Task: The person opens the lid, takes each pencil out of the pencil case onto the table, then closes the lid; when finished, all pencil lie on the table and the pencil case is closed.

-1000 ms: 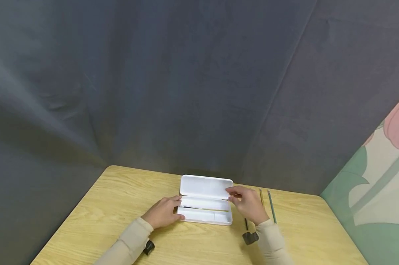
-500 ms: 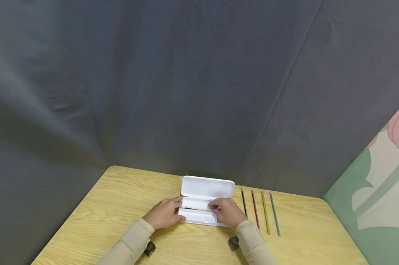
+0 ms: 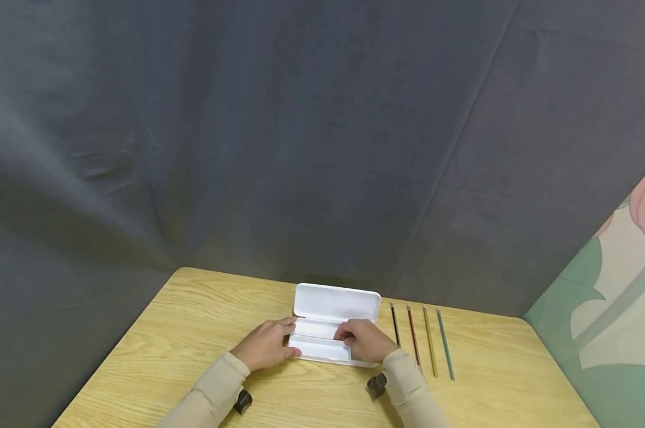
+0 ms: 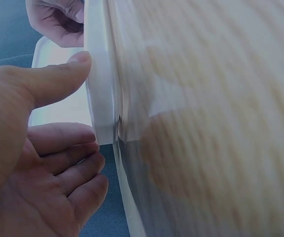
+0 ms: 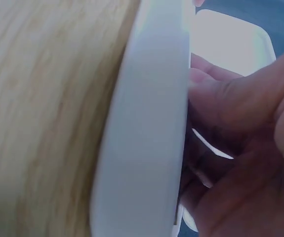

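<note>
On the table (image 3: 140, 356), four pencils (image 3: 430, 342) lie right of the case (image 3: 319, 349), the curtain (image 3: 301, 148) behind them.

Left hand (image 3: 266, 345): thumb extended, fingers side by side. Right hand (image 3: 369, 342): fingers bent. Both forearms (image 3: 207, 389) angled inward.

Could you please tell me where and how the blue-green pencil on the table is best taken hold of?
Probably at mid-shaft: pinch the blue-green pencil from above, thumb and finger on its two long sides. It is long, thin and lies flat on the table, and the gap to the yellow pencil on its left should leave room for a fingertip.
</note>
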Tool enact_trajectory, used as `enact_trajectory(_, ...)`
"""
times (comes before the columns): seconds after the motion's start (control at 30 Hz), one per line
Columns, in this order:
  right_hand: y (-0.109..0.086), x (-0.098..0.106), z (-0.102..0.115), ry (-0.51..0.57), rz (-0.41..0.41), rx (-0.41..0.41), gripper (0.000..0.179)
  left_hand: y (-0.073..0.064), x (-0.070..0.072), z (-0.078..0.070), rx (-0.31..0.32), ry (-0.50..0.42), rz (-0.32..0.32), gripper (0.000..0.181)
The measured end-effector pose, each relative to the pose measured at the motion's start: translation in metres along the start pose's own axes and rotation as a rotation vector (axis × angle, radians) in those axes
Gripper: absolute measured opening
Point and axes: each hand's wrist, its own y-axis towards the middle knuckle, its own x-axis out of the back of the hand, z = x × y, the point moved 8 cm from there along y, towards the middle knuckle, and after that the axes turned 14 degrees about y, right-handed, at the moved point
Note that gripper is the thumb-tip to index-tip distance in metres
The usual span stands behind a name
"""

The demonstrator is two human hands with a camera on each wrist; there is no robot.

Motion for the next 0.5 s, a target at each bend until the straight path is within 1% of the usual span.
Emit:
enact_trajectory(0.13, 0.001, 0.002, -0.001, 0.003, -0.019, -0.003, 0.026, 0.0, 0.0, 0.001, 0.009, 0.0, 0.012, 0.067)
enact_trajectory(0.3, -0.001, 0.007, 0.0, 0.024, -0.053, 0.023, 0.026, -0.001, -0.002, 0.002, 0.01, 0.005, 0.021, 0.067)
enact_trajectory(0.4, -0.005, 0.018, 0.001, 0.028, -0.1, 0.017, 0.026, -0.001, -0.002, 0.002, 0.013, 0.003, 0.025, 0.067)
enact_trajectory(0.5, -0.015, 0.038, 0.004, 0.056, -0.176, -0.03, 0.025, 0.0, -0.003, 0.002, 0.013, 0.005, 0.022, 0.067)
